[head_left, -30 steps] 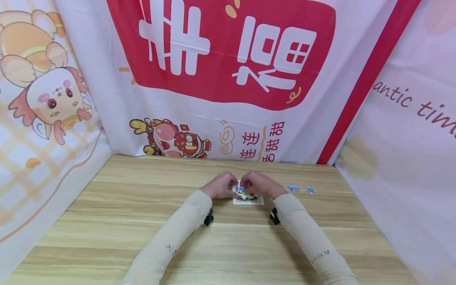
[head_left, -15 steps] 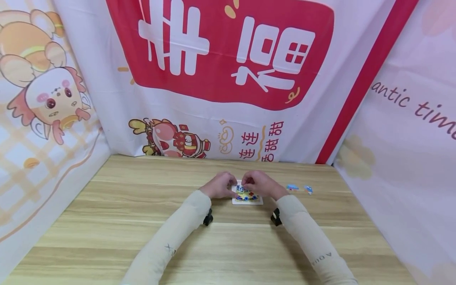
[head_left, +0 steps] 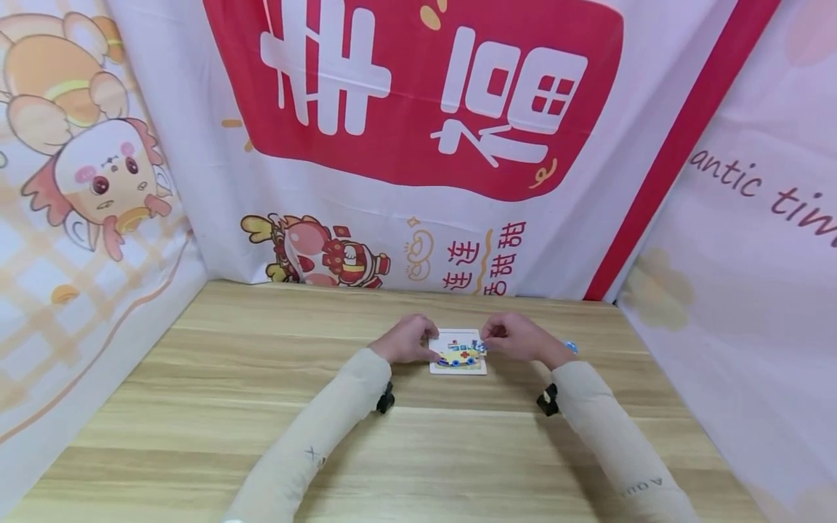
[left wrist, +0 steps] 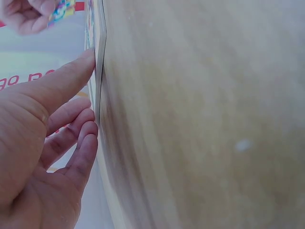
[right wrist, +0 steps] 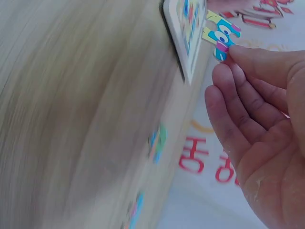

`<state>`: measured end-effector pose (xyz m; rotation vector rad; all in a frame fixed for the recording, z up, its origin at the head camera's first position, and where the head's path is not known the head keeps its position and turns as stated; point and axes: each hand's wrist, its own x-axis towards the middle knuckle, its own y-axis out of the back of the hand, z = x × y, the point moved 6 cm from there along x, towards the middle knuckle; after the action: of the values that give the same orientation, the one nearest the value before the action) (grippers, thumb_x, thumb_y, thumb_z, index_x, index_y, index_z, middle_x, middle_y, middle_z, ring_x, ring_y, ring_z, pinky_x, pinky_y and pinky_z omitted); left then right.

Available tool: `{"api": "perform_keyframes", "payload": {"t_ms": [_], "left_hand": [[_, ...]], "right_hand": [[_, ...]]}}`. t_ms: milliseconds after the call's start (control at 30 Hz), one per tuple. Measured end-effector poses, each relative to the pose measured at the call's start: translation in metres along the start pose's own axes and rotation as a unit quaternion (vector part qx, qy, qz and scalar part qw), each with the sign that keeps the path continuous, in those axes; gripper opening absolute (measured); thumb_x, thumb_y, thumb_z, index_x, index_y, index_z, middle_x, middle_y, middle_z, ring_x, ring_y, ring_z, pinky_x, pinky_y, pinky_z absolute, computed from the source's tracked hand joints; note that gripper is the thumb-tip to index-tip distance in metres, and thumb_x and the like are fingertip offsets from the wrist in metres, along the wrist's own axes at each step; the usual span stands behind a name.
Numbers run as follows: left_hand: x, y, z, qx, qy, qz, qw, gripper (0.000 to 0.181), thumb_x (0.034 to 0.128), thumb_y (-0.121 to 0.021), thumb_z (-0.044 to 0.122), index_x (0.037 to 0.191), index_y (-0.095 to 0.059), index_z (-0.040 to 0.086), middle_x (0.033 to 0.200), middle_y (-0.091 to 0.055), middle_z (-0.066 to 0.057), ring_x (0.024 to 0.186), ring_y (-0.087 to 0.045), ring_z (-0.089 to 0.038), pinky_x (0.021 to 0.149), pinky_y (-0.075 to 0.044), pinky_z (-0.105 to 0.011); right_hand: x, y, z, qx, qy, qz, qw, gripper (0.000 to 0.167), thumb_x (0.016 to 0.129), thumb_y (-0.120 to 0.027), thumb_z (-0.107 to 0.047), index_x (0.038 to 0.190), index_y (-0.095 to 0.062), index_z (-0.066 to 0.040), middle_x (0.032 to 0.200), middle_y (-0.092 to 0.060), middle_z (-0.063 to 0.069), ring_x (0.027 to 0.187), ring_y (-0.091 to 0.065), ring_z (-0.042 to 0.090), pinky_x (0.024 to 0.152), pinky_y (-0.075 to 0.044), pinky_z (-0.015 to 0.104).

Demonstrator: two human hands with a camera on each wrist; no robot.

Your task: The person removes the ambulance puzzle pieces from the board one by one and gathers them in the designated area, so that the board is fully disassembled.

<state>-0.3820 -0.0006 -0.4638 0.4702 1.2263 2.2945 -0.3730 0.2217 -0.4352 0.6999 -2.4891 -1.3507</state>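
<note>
A white-framed jigsaw puzzle board (head_left: 458,370) with a yellow vehicle picture lies flat on the table. Along its left side rests my left hand (head_left: 405,340). In the left wrist view, that hand's thumb (left wrist: 71,78) lies on the board's edge and its loosely bent fingers (left wrist: 78,148) touch the edge lower down. My right hand (head_left: 519,338) pinches a blue and yellow jigsaw piece (right wrist: 222,36) with printed eyes between thumb and fingertips. That piece is held up at the board's right edge, tilted, with its picture facing the right wrist camera.
Two loose jigsaw pieces lie on the wooden table (head_left: 418,457) to the right: a green-blue piece (right wrist: 158,143) and a blue-pink piece (right wrist: 136,210). The right arm partly hides them from the head camera. Printed cloth walls (head_left: 418,167) close off the back and sides.
My right hand has moved right with its jigsaw piece, from over the board's upper left to the right edge. More of the board's picture shows. The left hand stays on the left edge.
</note>
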Motion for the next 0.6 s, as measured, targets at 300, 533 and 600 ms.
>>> {"api": "perform_keyframes", "payload": {"t_ms": [300,533,600], "left_hand": [[0.0,0.0,0.002,-0.003,0.002,-0.001,1.0,0.049,0.0849,-0.09,0.026,0.123,-0.073,0.001,0.12,-0.072,-0.011,0.112,-0.064,-0.024,0.106,-0.054,-0.04],[0.0,0.001,0.003,0.0,0.003,-0.002,1.0,0.048,0.0858,-0.09,0.025,0.123,-0.073,0.0,0.12,-0.072,-0.012,0.112,-0.064,-0.024,0.105,-0.055,-0.04],[0.0,0.001,0.003,-0.002,0.004,-0.002,1.0,0.047,0.0856,-0.09,0.025,0.123,-0.073,0.0,0.12,-0.071,-0.012,0.111,-0.064,-0.024,0.105,-0.055,-0.04]], "right_hand": [[-0.035,0.03,0.033,-0.022,-0.029,-0.016,0.9992,0.006,0.098,-0.073,-0.01,0.094,-0.075,-0.013,0.091,-0.073,-0.002,0.085,-0.062,0.013,0.076,-0.056,0.028],[-0.049,0.028,0.04,-0.01,-0.005,-0.054,0.9985,0.01,0.095,-0.072,0.0,0.092,-0.075,-0.009,0.089,-0.075,0.003,0.085,-0.066,0.012,0.076,-0.057,0.023],[-0.05,0.024,0.042,-0.006,0.001,-0.06,0.9982,0.007,0.095,-0.072,-0.001,0.092,-0.076,-0.007,0.089,-0.075,0.004,0.086,-0.066,0.012,0.077,-0.057,0.022]]}}
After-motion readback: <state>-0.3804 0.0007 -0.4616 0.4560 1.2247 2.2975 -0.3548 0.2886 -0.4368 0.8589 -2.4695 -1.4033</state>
